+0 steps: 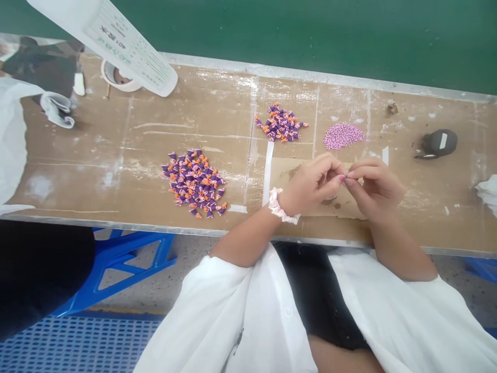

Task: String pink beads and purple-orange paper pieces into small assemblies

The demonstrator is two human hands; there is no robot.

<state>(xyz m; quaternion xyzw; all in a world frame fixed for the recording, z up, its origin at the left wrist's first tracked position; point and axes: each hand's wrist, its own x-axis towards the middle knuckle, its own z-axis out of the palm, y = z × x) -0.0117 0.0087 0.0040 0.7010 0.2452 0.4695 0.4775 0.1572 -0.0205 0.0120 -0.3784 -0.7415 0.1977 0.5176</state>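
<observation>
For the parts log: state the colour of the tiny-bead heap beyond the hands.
Pink; the bead heap shows best in the head view.

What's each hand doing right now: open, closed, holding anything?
Left hand: fingertips pinched shut; whatever they hold is too small to tell.
Right hand: fingertips pinched shut, meeting the left's; nothing identifiable shows.

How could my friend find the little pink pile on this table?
Start at the long brown table. Just beyond the left hand and right hand, whose fingertips meet, lies the pink pile. It is the only heap that is all pink; the small heap and big heap to its left are purple and orange.
</observation>
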